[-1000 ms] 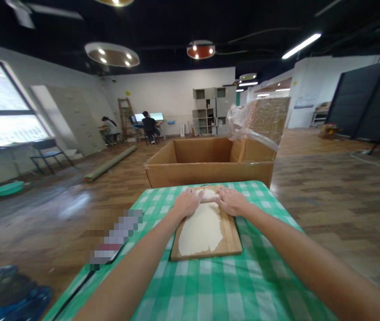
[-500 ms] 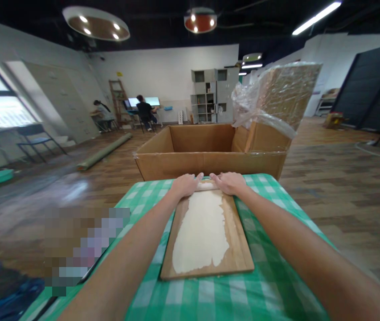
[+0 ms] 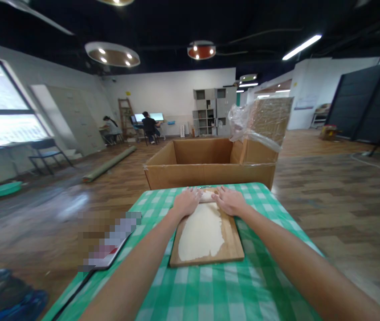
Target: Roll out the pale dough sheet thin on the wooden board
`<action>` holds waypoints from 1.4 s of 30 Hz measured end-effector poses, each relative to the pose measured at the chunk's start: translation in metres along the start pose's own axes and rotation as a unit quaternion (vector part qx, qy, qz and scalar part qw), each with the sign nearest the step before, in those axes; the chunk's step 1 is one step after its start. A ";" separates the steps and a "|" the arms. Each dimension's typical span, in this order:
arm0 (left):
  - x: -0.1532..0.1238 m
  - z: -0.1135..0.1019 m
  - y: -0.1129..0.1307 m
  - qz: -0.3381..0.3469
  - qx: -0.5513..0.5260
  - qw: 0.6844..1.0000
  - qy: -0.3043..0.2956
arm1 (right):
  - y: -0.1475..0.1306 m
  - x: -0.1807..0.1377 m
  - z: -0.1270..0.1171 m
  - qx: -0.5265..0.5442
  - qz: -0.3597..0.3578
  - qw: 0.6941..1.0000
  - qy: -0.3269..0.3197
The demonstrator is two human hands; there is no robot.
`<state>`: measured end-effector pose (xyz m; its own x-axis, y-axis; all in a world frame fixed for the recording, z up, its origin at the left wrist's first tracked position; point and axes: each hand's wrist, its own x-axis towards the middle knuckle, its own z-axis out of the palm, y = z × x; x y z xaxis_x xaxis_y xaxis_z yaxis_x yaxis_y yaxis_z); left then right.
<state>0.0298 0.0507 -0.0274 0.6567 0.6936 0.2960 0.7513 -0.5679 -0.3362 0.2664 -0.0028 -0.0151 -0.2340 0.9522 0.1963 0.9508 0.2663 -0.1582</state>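
Head view: a wooden board (image 3: 234, 249) lies on the green-checked desk (image 3: 210, 290), and a flattened sheet of dough (image 3: 203, 232) covers most of the board. At the board's far end, the left hand (image 3: 186, 201) and right hand (image 3: 230, 200) press palms-down on a pale roll (image 3: 208, 195). Each grip is slack, with fingers stretched flat and clasping nothing. An open cardboard box (image 3: 210, 174) stands just beyond the board.

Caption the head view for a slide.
Left hand and right hand press a pale roll at the far end of dough on a board, box behind.
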 end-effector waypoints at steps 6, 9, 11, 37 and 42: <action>-0.039 -0.028 0.026 -0.057 -0.076 0.995 0.006 | -0.013 -0.055 -0.009 0.008 -0.054 0.998 0.009; -0.059 -0.042 0.038 -0.109 -0.116 0.987 0.005 | -0.017 -0.082 -0.013 0.007 -0.075 0.997 0.011; -0.073 -0.051 0.044 -0.105 -0.131 0.986 -0.006 | -0.019 -0.097 -0.015 0.007 -0.091 0.996 0.010; 0.036 0.010 -0.023 -0.038 -0.026 0.994 -0.094 | 0.020 0.059 0.009 0.002 -0.024 0.997 -0.067; 0.056 0.031 -0.038 -0.039 -0.040 0.993 -0.101 | 0.030 0.082 0.024 -0.014 -0.021 0.999 -0.038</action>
<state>0.0360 0.1254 -0.0257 0.5762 0.8068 0.1308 0.8073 -0.5369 -0.2450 0.2712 0.0867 -0.0267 -0.2871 0.9492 0.1285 0.9451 0.3026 -0.1235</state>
